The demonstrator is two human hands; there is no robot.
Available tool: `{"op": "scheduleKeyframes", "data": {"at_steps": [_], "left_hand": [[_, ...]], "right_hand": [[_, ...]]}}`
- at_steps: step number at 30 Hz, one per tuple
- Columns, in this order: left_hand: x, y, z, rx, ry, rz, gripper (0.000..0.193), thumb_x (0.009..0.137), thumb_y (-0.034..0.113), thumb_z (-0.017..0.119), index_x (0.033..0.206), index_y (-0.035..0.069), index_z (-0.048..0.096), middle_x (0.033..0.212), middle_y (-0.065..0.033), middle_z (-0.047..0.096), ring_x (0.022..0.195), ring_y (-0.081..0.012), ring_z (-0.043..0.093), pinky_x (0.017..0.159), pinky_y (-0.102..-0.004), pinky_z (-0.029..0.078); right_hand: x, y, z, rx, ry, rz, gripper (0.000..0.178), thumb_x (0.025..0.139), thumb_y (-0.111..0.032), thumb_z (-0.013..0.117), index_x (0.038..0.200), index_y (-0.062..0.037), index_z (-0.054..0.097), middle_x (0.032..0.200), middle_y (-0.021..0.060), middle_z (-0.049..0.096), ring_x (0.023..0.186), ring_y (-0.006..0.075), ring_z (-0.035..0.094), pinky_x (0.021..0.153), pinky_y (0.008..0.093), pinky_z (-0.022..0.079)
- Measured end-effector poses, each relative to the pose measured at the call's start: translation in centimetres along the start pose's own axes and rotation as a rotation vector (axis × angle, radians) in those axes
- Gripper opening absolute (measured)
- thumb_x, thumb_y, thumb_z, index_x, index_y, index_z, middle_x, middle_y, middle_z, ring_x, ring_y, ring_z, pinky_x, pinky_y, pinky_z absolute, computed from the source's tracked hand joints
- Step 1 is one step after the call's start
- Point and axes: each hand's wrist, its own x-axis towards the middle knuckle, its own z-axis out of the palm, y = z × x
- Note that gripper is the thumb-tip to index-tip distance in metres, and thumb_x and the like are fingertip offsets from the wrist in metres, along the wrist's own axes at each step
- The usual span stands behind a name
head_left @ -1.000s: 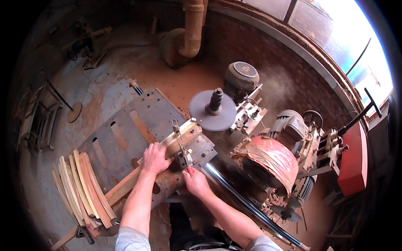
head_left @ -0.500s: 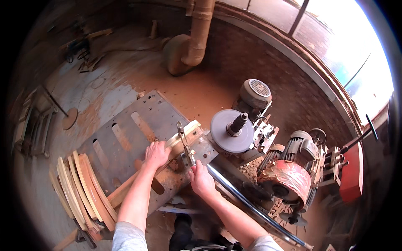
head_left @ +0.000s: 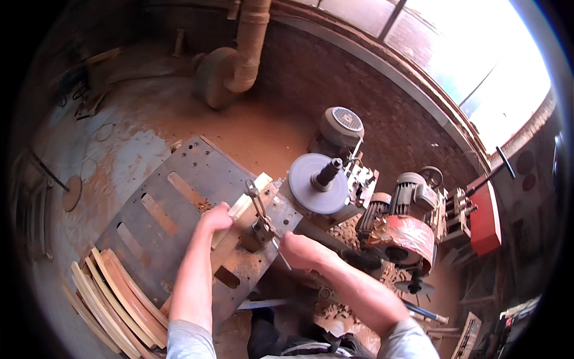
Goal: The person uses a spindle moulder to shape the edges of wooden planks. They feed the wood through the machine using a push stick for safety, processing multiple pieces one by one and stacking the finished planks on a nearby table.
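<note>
A pale wooden strip [head_left: 241, 206] lies on a slotted metal machine table [head_left: 197, 200], against a browner wooden block [head_left: 246, 226]. My left hand [head_left: 215, 219] is closed on the strip's near part, with its fingertips partly hidden. Over the far part of the wood stands a metal lever clamp [head_left: 258, 203], its loop reaching across the strip. My right hand [head_left: 299, 250] forms a fist at the clamp's handle, and a thin metal rod [head_left: 283, 258] shows beside the fingers. Just beyond the wood is a grey round disc [head_left: 318, 183] on a threaded black spindle.
Several curved wooden pieces [head_left: 119, 299] are stacked at the table's left corner. To the right stand a motor [head_left: 412, 194], a red-wrapped wheel housing [head_left: 403, 239] and a red panel [head_left: 485, 218]. A duct pipe [head_left: 248, 48] rises behind. Sawdust covers the floor.
My right hand has swung the clamp handle to the right and outward, its forearm now covering most of the chrome bar. The left hand stays on the wood. The whole view has shifted.
</note>
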Motion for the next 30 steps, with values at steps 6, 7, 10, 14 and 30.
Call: {"op": "scheduleKeyframes", "data": {"at_steps": [6, 7, 10, 14, 30], "left_hand": [[0.0, 0.3, -1.7, -0.345, 0.072, 0.056, 0.034, 0.081, 0.021, 0.074, 0.105, -0.002, 0.069, 0.1, -0.0169, 0.072, 0.092, -0.0235, 0.068, 0.085, -0.0377, 0.053], [0.3, -0.6, -1.7, -0.392, 0.167, 0.055, 0.035, 0.082, 0.019, 0.074, 0.108, -0.003, 0.066, 0.1, -0.0153, 0.071, 0.091, -0.023, 0.067, 0.083, -0.0376, 0.053], [-0.7, -3.1, -3.3, -0.548, 0.355, 0.071, 0.036, 0.087, 0.01, 0.069, 0.118, -0.003, 0.057, 0.1, -0.0124, 0.068, 0.088, -0.0211, 0.066, 0.079, -0.0354, 0.054], [-10.9, -2.1, -5.2, -0.806, 0.482, 0.306, 0.027, 0.093, 0.005, 0.063, 0.117, -0.001, 0.055, 0.102, -0.0077, 0.064, 0.09, -0.0134, 0.06, 0.081, -0.0302, 0.052], [-49.3, 30.4, 7.1, -0.492, 0.771, 1.323, 0.017, 0.078, 0.015, 0.067, 0.092, 0.008, 0.061, 0.074, -0.0075, 0.06, 0.068, -0.0244, 0.064, 0.063, -0.0401, 0.05]], "right_hand": [[-1.5, 0.8, -0.4, -0.068, 0.054, -0.059, 0.029, 0.1, -0.019, 0.049, 0.104, 0.0094, 0.053, 0.089, 0.0298, 0.069, 0.085, 0.0437, 0.071, 0.074, 0.052, 0.056], [-1.3, 1.4, 0.0, -0.062, 0.085, -0.086, 0.027, 0.099, -0.016, 0.047, 0.105, 0.0098, 0.053, 0.092, 0.0305, 0.069, 0.087, 0.044, 0.071, 0.074, 0.0519, 0.056], [-0.2, 3.9, 1.0, -0.073, 0.165, -0.158, 0.026, 0.097, -0.01, 0.042, 0.106, 0.0108, 0.054, 0.098, 0.0322, 0.069, 0.093, 0.0451, 0.07, 0.077, 0.0522, 0.057], [0.9, 4.1, 2.7, -0.107, 0.22, -0.245, 0.028, 0.097, -0.009, 0.04, 0.111, 0.0105, 0.054, 0.1, 0.0331, 0.069, 0.1, 0.0462, 0.068, 0.086, 0.0538, 0.054], [-6.5, 8.7, 7.0, 0.047, 0.309, -0.229, 0.033, 0.095, -0.023, 0.057, 0.111, 0.0058, 0.056, 0.103, 0.0337, 0.068, 0.102, 0.0486, 0.066, 0.088, 0.0526, 0.052]]}}
